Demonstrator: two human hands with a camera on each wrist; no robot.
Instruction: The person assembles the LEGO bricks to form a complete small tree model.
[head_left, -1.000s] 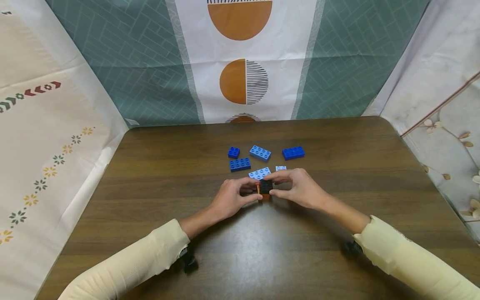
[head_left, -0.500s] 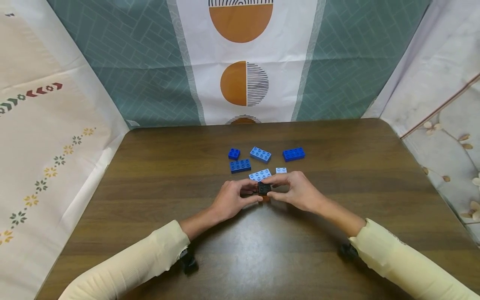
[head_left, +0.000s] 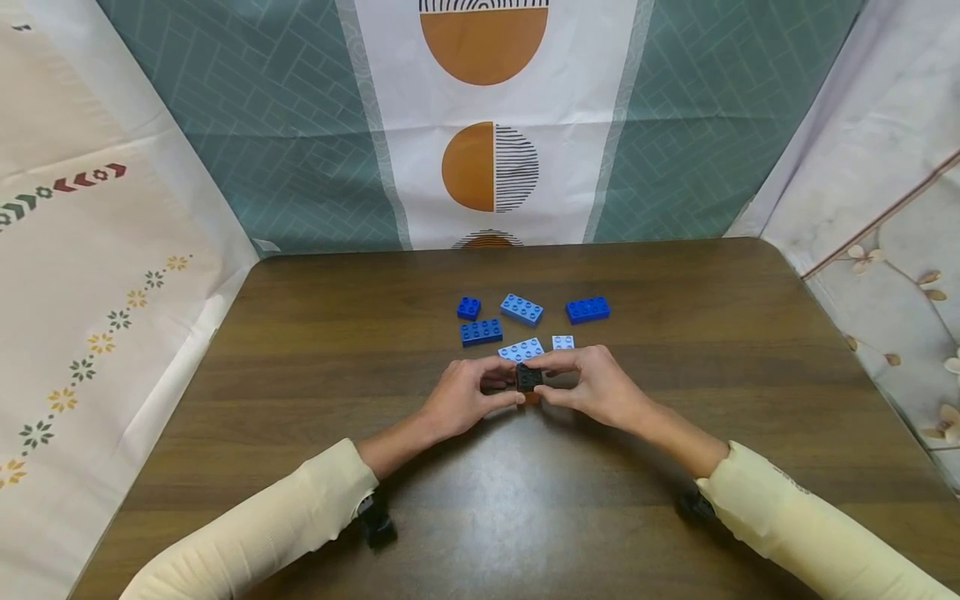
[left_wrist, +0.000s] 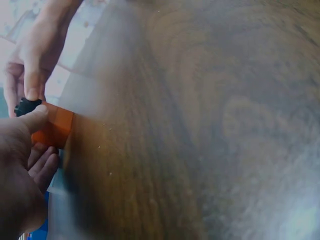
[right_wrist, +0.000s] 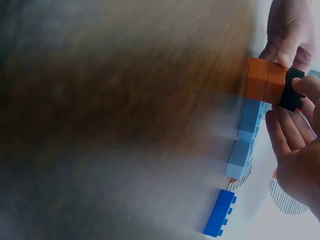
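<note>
Two orange toy building bricks point(right_wrist: 265, 80) stand stacked on the table, a small black brick point(head_left: 529, 377) atop them. My left hand point(head_left: 457, 398) holds the upper orange brick between thumb and fingers, from the left. From the right, my right hand point(head_left: 603, 383) pinches the black brick by its sides. In the right wrist view the black brick point(right_wrist: 291, 90) lies squarely against the upper orange one; whether it is fully seated cannot be told. Most of the orange stack is hidden under the black brick in the head view.
Just behind the hands lie a light blue long brick point(head_left: 521, 350) and a pale small brick point(head_left: 562, 342). Farther back are a dark blue brick point(head_left: 481, 332), a small blue brick point(head_left: 468, 308), a mid-blue brick point(head_left: 521, 309) and a blue brick point(head_left: 588, 310).
My right hand has shifted slightly left and toward me, bringing the black brick over the orange stack. The left hand has stayed in place; the other bricks have not moved.
</note>
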